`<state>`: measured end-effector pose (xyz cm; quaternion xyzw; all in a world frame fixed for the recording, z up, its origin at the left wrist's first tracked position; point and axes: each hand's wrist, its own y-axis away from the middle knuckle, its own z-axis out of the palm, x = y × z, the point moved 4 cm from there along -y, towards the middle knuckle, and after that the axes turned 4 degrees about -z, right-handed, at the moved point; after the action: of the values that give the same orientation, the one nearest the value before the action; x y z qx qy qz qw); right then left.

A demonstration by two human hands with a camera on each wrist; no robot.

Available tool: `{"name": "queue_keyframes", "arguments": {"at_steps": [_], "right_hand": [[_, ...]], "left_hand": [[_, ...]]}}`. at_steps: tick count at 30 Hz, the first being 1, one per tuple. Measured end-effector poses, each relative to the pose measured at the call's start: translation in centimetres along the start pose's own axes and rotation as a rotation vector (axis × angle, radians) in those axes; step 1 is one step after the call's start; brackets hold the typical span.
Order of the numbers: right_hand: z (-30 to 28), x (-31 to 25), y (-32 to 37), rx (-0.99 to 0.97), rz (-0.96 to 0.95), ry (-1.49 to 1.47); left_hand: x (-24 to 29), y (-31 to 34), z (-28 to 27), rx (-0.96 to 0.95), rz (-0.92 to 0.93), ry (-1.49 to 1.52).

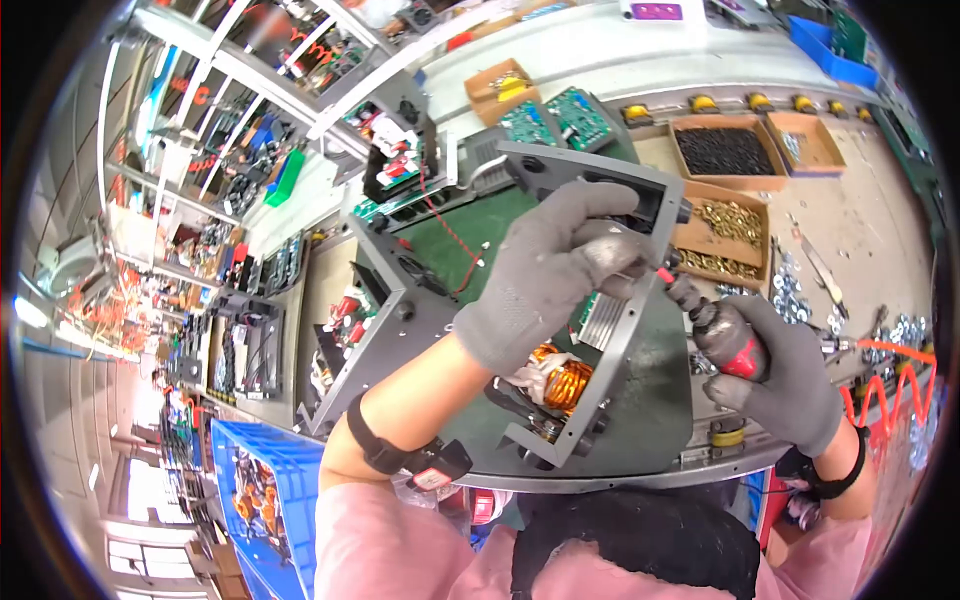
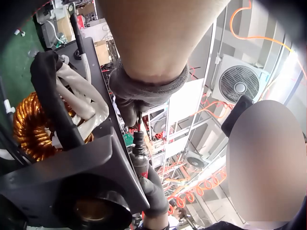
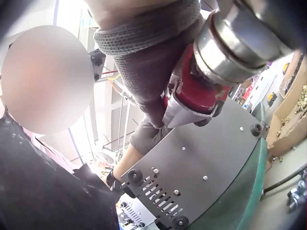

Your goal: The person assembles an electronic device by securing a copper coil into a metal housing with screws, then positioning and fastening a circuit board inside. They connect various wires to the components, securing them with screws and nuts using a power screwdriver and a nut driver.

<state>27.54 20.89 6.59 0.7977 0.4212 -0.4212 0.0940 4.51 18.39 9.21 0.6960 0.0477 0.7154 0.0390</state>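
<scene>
My right hand (image 1: 790,370), in a grey glove, grips an air screwdriver (image 1: 735,345) with a red-marked body. Its bit points left toward the side of an open grey metal case (image 1: 622,345). Across the top of this case reaches my gloved left hand (image 1: 560,265), thumb and fingers curled together at the bit's tip; what lies between them is hidden. A copper-wound coil (image 1: 568,385) with white-wrapped leads sits inside the case. In the right wrist view, the case's outer panel (image 3: 211,153) shows screws, slots and black feet, with the screwdriver's red body (image 3: 196,96) over it.
A second grey case (image 1: 385,345) stands left on the green mat (image 1: 430,240). Cardboard boxes hold brass screws (image 1: 730,220) and black parts (image 1: 725,150). Circuit boards (image 1: 580,115) lie behind. Loose hardware (image 1: 790,290) and a coiled orange hose (image 1: 890,385) are right.
</scene>
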Motion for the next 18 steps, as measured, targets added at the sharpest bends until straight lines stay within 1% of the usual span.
{"name": "queue_keyframes", "arguments": {"at_steps": [2, 3, 4, 5, 6, 7, 8, 9, 10, 11, 12, 14, 16, 17, 18], "right_hand": [[-0.4, 0.5, -0.3, 0.091, 0.061, -0.130], [-0.7, 0.9, -0.1, 0.097, 0.067, -0.136], [-1.1, 0.8, -0.2, 0.092, 0.056, -0.136], [-1.6, 0.9, -0.2, 0.106, 0.155, -0.193], [-1.9, 1.3, -0.1, 0.119, 0.256, -0.251], [-2.3, 1.7, -0.2, 0.139, 0.179, -0.138], [-2.4, 2.4, -0.2, 0.139, 0.175, -0.137], [-2.4, 2.7, -0.3, 0.159, 0.125, -0.114], [-2.5, 2.9, -0.3, 0.178, 0.077, -0.091], [-2.6, 2.9, -0.3, 0.176, 0.077, -0.091], [-2.6, 2.9, -0.3, 0.157, 0.097, -0.073], [-2.7, 3.2, -0.4, 0.145, 0.117, -0.053], [-2.6, 3.6, -0.3, 0.127, 0.140, -0.040], [-2.7, 3.8, -0.2, 0.113, 0.150, -0.056], [-2.7, 4.0, -0.1, 0.121, 0.152, -0.055]], "left_hand": [[0.4, -0.9, -2.3, 0.121, 0.055, -0.241], [0.9, -2.1, -6.0, 0.202, 0.264, -0.619], [2.2, -2.9, -7.9, 0.488, 0.140, -1.524], [2.4, -3.8, -11.4, 0.611, 0.125, -1.647], [2.1, -4.6, -15.8, 0.699, 0.036, -1.545], [1.5, -5.4, -20.3, 0.774, -0.060, -1.316], [0.5, -6.1, -24.4, 0.797, -0.164, -1.011], [-0.7, -6.7, -27.7, 0.784, -0.264, -0.773], [-0.5, -6.9, -27.9, 0.676, -0.386, -0.815], [-0.7, -7.7, -27.6, 0.485, -0.577, -1.420], [-0.4, -8.0, -26.3, 0.227, -0.753, -2.010], [-1.4, -9.4, -26.8, 0.241, -0.739, -2.061], [-1.8, -9.9, -26.8, 0.452, -0.929, -1.874], [-2.4, -10.0, -27.2, 0.484, -0.871, -1.918], [-2.9, -10.2, -27.5, 0.507, -0.842, -1.900]]}}
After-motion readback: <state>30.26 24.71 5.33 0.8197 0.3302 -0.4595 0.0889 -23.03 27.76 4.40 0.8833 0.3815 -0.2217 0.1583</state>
